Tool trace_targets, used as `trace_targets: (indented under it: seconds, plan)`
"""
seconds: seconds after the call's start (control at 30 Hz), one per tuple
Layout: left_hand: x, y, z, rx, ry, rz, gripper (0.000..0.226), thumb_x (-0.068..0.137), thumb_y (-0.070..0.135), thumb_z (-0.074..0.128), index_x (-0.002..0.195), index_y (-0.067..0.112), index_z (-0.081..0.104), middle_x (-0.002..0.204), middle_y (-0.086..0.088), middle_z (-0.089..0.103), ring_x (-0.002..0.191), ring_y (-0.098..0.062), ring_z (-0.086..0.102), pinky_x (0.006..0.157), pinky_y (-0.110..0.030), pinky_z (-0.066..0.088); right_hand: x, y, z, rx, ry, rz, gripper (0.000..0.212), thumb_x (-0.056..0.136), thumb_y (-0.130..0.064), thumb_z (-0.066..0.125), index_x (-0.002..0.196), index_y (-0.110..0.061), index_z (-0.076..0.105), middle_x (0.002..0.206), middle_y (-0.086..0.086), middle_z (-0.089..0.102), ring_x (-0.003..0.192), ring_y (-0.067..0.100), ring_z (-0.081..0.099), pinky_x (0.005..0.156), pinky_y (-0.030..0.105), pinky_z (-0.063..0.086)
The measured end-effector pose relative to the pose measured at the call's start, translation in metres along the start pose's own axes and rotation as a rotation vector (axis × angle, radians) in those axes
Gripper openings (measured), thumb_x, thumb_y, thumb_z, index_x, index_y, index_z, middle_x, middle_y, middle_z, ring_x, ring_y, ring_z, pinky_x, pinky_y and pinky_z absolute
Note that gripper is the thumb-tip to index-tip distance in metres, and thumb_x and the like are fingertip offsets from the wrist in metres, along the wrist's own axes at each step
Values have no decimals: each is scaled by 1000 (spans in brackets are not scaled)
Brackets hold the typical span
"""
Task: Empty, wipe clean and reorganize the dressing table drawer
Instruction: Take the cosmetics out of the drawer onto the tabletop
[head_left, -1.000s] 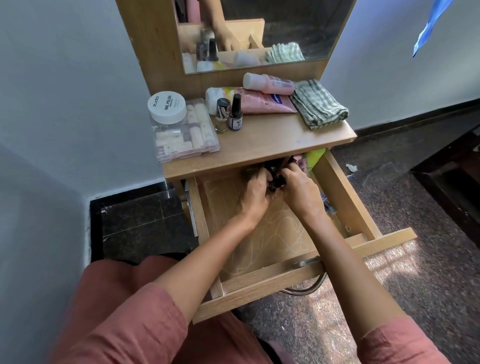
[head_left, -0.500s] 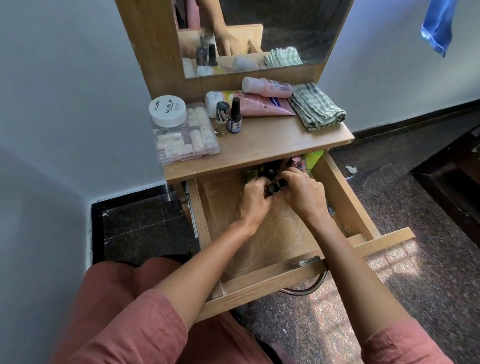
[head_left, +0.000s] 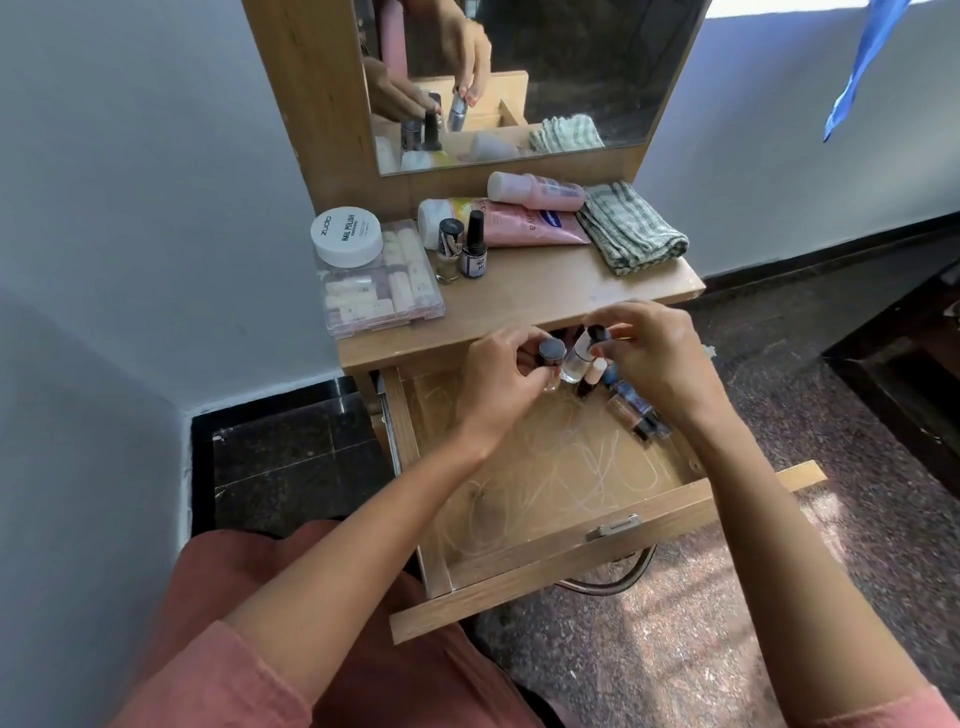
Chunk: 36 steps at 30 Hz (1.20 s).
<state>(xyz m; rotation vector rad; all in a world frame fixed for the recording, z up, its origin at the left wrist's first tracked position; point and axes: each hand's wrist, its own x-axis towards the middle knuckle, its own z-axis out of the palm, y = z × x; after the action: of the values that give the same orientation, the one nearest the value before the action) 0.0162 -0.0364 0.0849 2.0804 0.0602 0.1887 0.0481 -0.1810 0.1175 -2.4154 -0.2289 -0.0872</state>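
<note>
The drawer (head_left: 571, 467) is pulled out toward the person, and a few little bottles (head_left: 636, 413) lie in its far right corner, just under the right hand (head_left: 660, 358). Both hands are up over the far end of the drawer, close to the edge of the table top (head_left: 545, 296). The left hand (head_left: 498, 384) curls its fingers round a small dark-capped bottle (head_left: 551, 353), and the right hand pinches the cap of a clear bottle (head_left: 581, 356) just beside it. On the table top stand two nail polish bottles (head_left: 462, 249), with a clear box (head_left: 382, 296) and a white jar (head_left: 347, 236) to the left and a folded cloth (head_left: 631, 226) at the right.
</note>
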Motion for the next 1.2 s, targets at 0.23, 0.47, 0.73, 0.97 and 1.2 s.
trace_targets:
  seconds: [0.23, 0.47, 0.73, 0.97, 1.2]
  plan:
    - [15, 15, -37, 35, 82, 67, 35, 78, 8, 69, 112, 8, 62, 106, -5, 68, 90, -10, 62, 71, -5, 45, 15, -23, -4, 195, -2, -34, 30, 76, 5, 66, 102, -9, 68, 103, 3, 62, 87, 12, 59, 79, 15, 50]
    - [34, 4, -58, 80, 196, 30, 35, 79, 10, 68, 113, 10, 62, 110, -4, 65, 93, -8, 59, 80, -15, 47, 39, -51, 24, 158, 32, -140, 30, 75, -3, 71, 105, -5, 67, 105, 7, 66, 81, 9, 60, 74, 7, 49]
    - [45, 2, -62, 50, 253, 32, 26, 79, 11, 68, 105, 9, 65, 101, -2, 64, 86, -8, 59, 70, -7, 45, 60, -66, 49, 179, 67, -189, 26, 77, -4, 69, 103, -2, 66, 99, 12, 69, 85, 11, 59, 77, 11, 45]
    - [53, -5, -65, 110, 314, 28, 29, 77, 10, 68, 106, 6, 62, 104, -10, 63, 93, -19, 61, 82, -28, 51, 66, -67, 60, 221, 89, -188, 32, 76, -5, 70, 107, -1, 63, 105, 12, 67, 96, 19, 63, 85, 16, 46]
    - [54, -7, -65, 93, 320, 19, 32, 78, 10, 69, 108, 5, 59, 106, -9, 63, 92, -14, 61, 77, -20, 48, 67, -66, 64, 239, 84, -195, 34, 76, -2, 69, 108, 0, 62, 107, 13, 65, 95, 15, 60, 81, 6, 43]
